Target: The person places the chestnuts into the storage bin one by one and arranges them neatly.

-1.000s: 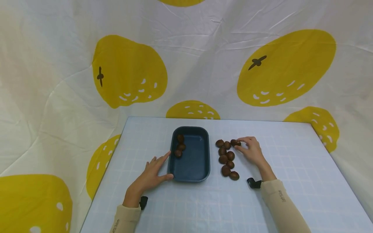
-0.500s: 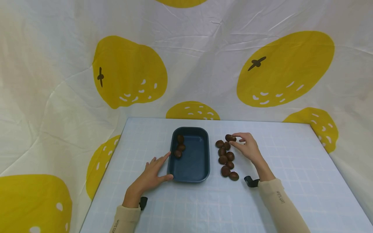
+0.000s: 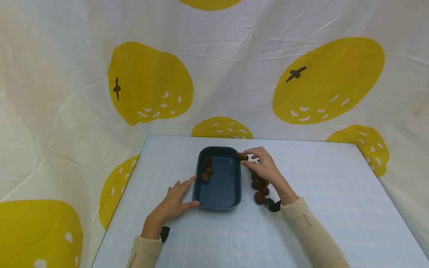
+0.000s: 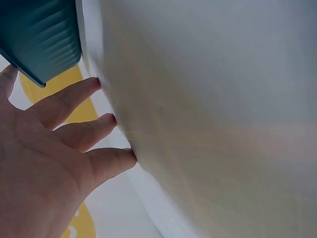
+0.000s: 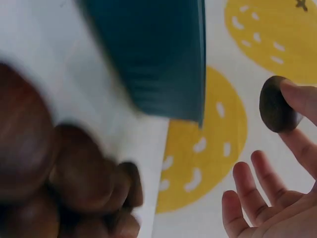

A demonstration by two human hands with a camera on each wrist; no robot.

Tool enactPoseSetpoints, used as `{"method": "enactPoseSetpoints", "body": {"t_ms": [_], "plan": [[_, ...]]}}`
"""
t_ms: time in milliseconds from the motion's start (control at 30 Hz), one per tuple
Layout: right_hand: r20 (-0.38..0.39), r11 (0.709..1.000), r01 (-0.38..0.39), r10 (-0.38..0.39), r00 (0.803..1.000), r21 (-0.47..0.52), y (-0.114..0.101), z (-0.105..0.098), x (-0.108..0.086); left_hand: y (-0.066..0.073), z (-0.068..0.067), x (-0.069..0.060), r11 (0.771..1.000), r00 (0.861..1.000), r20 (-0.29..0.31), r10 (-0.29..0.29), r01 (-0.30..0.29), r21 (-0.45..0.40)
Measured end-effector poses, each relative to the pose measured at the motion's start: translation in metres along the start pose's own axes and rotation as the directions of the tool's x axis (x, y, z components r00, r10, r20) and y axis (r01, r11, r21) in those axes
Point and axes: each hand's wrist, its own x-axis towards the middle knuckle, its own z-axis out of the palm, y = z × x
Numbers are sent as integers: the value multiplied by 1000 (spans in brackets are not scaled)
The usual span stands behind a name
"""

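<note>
My right hand (image 3: 263,165) pinches a dark brown chestnut (image 3: 242,157) between thumb and index finger, at the right rim of the navy tray (image 3: 222,191). In the right wrist view the pinched chestnut (image 5: 275,105) appears off the table, the other fingers apart from it. My left hand (image 3: 175,200) lies with spread fingers at the tray's left side, index finger and thumb at its rim. In the left wrist view three fingertips of the left hand (image 4: 54,144) rest on the table. Three chestnuts (image 3: 208,169) lie in a line along the tray's left wall.
Several more chestnuts (image 3: 259,197) lie grouped on the table right of the tray, partly hidden by the right hand and its wrist camera (image 3: 273,205). The pale checked table (image 3: 207,238) ends at a hanging cloth (image 3: 231,89) printed with yellow fruit.
My right hand has lifted one chestnut from the far end of the group and carried it left to the tray's rim. The left hand and the tray stay put.
</note>
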Motion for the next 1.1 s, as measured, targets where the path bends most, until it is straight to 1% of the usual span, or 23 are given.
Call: {"method": "enactPoseSetpoints", "body": {"t_ms": [100,200,333,467,667,767,833,933,967,1033,1100], "plan": [[19,1000,18,-19,1000,14,-11,10,7,0,0,0,1000,1000,-1,-1,1,5],[38,997,57,-59,998,45,-22,20,15,0,-1,0,1000,1000,-2,-3,3,11],[74,991,116,-122,990,71,-36,35,25,-1,0,0,1000,1000,-4,-6,6,19],[119,985,152,-160,980,77,-49,50,32,-2,0,1,1000,1000,-5,-6,6,21],[199,980,183,-195,960,75,-51,69,42,-2,2,2,1000,1000,-4,-11,11,24],[222,973,213,-227,948,84,-50,76,46,-2,2,3,1000,1000,-5,-12,12,24],[239,966,242,-257,937,87,-48,80,47,-2,3,3,1000,1000,-5,-12,12,24],[290,951,295,-308,906,91,-46,84,49,-1,3,3,1000,1000,-7,-16,16,25],[313,944,317,-330,891,94,-44,86,50,-1,3,3,999,1000,-6,-19,19,26],[367,927,360,-372,852,103,-41,89,53,-1,3,2,999,1000,-7,-25,25,28],[430,907,402,-413,802,122,-39,92,56,-1,3,2,999,999,-11,-30,30,28]]}}
